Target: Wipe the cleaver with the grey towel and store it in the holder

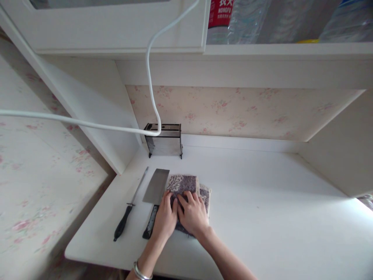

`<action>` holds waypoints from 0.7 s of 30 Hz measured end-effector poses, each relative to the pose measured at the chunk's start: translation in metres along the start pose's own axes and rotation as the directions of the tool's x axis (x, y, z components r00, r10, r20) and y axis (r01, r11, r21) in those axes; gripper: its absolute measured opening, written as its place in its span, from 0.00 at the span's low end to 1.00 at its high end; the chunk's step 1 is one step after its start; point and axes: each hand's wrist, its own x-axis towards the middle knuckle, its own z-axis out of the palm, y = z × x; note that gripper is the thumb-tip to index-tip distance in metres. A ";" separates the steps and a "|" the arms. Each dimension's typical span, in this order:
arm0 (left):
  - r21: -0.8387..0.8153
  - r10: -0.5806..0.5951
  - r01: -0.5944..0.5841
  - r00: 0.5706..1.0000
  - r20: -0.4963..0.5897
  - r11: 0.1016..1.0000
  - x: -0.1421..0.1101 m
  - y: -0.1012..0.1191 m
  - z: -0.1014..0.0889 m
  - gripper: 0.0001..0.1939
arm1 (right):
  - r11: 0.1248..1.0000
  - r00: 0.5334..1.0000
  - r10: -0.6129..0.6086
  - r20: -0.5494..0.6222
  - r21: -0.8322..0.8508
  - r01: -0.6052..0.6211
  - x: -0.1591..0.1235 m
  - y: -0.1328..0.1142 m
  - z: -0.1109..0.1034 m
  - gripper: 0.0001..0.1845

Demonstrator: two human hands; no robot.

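Note:
A folded grey patterned towel lies on the white table. Both hands press flat on its near part. My left hand rests on the towel's left edge, fingers stretched out, beside the cleaver. My right hand lies next to it with fingers spread over the towel's middle. A cleaver with a black handle lies just left of the towel. A honing steel with a black handle lies left of the cleaver.
A metal knife holder stands against the back wall. A white cable hangs down in front of it and runs off to the left. Shelves above hold plastic bottles. The table's left edge drops to a floral floor.

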 end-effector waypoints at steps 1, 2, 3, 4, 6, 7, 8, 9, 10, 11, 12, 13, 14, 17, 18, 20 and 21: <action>0.004 0.003 -0.003 1.000 0.005 1.000 0.002 0.000 -0.002 0.17 | 1.000 1.000 -0.004 -0.001 0.002 0.004 0.002 0.000 0.000 0.16; 0.008 0.008 -0.008 1.000 0.010 1.000 0.003 -0.001 -0.004 0.17 | 1.000 1.000 -0.006 -0.003 0.004 0.006 0.003 0.000 0.001 0.16; 0.011 0.014 -0.014 1.000 0.015 1.000 0.004 -0.001 -0.006 0.17 | 1.000 1.000 -0.006 -0.007 0.005 0.006 0.003 0.000 0.002 0.16; 0.014 0.019 -0.019 1.000 0.018 1.000 0.005 -0.002 -0.008 0.17 | 1.000 1.000 -0.005 -0.010 0.006 0.005 0.003 0.000 0.002 0.16; 0.019 0.031 -0.031 0.999 0.027 0.999 0.004 -0.003 -0.010 0.17 | 1.000 1.000 -0.004 -0.013 0.007 0.004 0.003 0.000 0.004 0.17; 0.021 0.038 -0.038 0.999 0.028 0.999 0.004 -0.003 -0.010 0.17 | 1.000 1.000 -0.002 -0.010 0.010 0.002 0.002 0.001 0.004 0.17; 0.021 0.049 -0.049 0.998 0.029 0.999 0.003 -0.003 -0.010 0.18 | 1.000 1.000 -0.001 -0.008 0.014 0.001 0.002 0.001 0.005 0.18; 0.020 0.061 -0.062 0.998 0.029 0.998 0.001 -0.003 -0.009 0.18 | 1.000 1.000 -0.001 -0.005 0.023 0.001 0.001 0.003 0.005 0.18; 0.019 0.073 -0.073 0.997 0.025 0.997 0.000 -0.003 -0.009 0.18 | 0.999 1.000 -0.006 -0.003 0.037 0.006 0.001 0.005 0.004 0.18; 0.018 0.081 -0.081 0.997 0.020 0.997 -0.002 -0.003 -0.009 0.19 | 0.998 1.000 -0.015 -0.006 0.060 0.016 0.000 0.007 0.003 0.18; 0.018 0.084 -0.084 0.996 0.009 0.996 -0.005 -0.002 -0.010 0.19 | 0.995 0.999 -0.031 -0.019 0.093 0.033 -0.001 0.010 0.001 0.17; 0.019 0.087 -0.087 0.996 -0.003 0.996 -0.008 -0.001 -0.012 0.19 | 0.990 0.998 -0.052 -0.043 0.132 0.057 -0.002 0.015 -0.001 0.17; 0.024 0.095 -0.094 0.995 -0.018 0.995 -0.012 0.001 -0.014 0.18 | 0.981 0.994 -0.074 -0.078 0.175 0.087 -0.005 0.020 -0.003 0.17; 0.047 0.153 -0.150 0.986 -0.067 0.988 -0.029 0.007 -0.022 0.17 | 0.940 0.978 -0.096 -0.186 0.305 0.150 -0.020 0.042 -0.009 0.17; 0.053 0.180 -0.176 0.980 -0.080 0.983 -0.036 0.010 -0.024 0.16 | 0.928 0.978 -0.067 -0.198 0.348 0.134 -0.027 0.050 -0.010 0.17; 0.049 0.238 -0.235 0.967 -0.088 0.971 -0.051 0.017 -0.027 0.14 | 0.902 0.985 0.048 -0.167 0.430 0.028 -0.042 0.068 -0.009 0.17; 0.034 0.276 -0.274 0.958 -0.074 0.961 -0.057 0.021 -0.026 0.14 | 0.886 0.983 0.122 -0.137 0.462 -0.046 -0.049 0.076 -0.007 0.17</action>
